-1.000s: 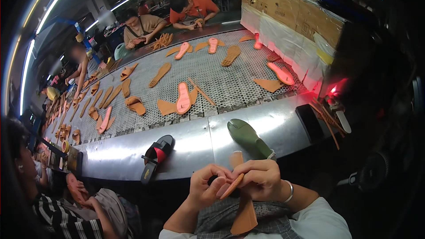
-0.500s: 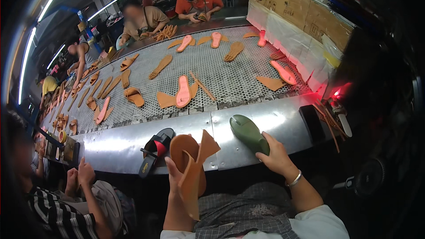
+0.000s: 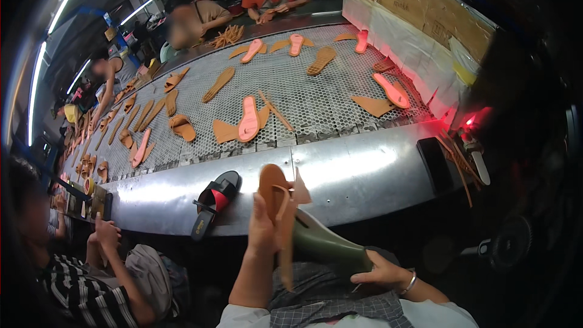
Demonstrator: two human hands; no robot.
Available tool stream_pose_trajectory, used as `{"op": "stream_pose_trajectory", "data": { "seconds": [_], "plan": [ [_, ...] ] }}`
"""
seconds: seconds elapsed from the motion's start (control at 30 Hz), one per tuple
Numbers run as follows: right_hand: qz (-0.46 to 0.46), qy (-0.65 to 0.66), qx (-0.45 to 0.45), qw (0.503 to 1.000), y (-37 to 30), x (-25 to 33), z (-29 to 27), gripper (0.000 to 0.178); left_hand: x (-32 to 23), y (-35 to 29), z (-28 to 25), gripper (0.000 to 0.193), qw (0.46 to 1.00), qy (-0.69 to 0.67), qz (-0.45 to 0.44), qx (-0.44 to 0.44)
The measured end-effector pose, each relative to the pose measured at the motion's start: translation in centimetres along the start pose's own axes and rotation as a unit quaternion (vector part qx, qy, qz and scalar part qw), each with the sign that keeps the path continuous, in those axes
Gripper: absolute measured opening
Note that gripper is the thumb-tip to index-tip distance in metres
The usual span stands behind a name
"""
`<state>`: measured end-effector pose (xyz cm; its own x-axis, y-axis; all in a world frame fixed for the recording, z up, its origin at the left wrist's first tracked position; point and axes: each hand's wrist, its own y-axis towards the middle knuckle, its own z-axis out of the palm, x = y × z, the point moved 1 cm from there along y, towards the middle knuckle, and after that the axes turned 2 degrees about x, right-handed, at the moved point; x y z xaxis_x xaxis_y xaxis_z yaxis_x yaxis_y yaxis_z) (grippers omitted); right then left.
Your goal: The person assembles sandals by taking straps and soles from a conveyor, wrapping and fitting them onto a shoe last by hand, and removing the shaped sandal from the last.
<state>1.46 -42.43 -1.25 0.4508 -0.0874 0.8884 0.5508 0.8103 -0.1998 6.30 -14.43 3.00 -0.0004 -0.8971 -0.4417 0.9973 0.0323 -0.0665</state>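
My left hand (image 3: 261, 232) grips a tan sandal piece (image 3: 272, 178), a sole with strap flaps, held upright over the metal edge of the bench. Closed round the wide end of a green shoe last (image 3: 333, 245), my right hand (image 3: 388, 273) holds it low in front of my apron. The toe end of the last lies against or just behind the sandal's hanging flap; whether it is inside the straps is hidden. Left of my left hand, a finished black sandal (image 3: 207, 226) with a red lining rests on the metal edge.
A mesh conveyor (image 3: 200, 123) carries several tan soles, sandals and pink-lined soles (image 3: 249, 118). A black phone-like slab (image 3: 433, 164) and tan strips (image 3: 456, 167) lie at right. Cardboard (image 3: 404, 0) walls the far right. Several co-workers sit around, one close on my left (image 3: 91, 285).
My right hand has brought the green last down and left from above the metal edge to the sandal piece. My left hand has moved slightly right and turned the sandal piece.
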Motion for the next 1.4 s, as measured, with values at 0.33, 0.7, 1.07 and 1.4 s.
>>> {"op": "stream_pose_trajectory", "data": {
  "seconds": [0.33,0.7,1.07,1.4],
  "plan": [
    [-0.046,-0.047,0.045,0.997,2.1,1.8,1.1,0.079,2.0,-1.8,1.5,0.072,0.990,0.131,0.044,0.002],
    [-0.110,-0.072,0.013,0.991,3.1,3.1,1.7,0.084,5.9,-2.9,2.0,0.073,0.976,0.162,0.062,0.131],
    [-0.098,0.051,-0.029,0.993,1.6,4.6,-2.8,0.041,4.8,0.3,0.2,0.061,0.996,-0.050,0.061,0.044],
    [-0.081,-0.031,0.004,0.996,1.8,1.6,-5.2,0.008,13.0,-0.8,-1.1,0.074,0.944,-0.235,-0.198,0.118]
  ]
}}
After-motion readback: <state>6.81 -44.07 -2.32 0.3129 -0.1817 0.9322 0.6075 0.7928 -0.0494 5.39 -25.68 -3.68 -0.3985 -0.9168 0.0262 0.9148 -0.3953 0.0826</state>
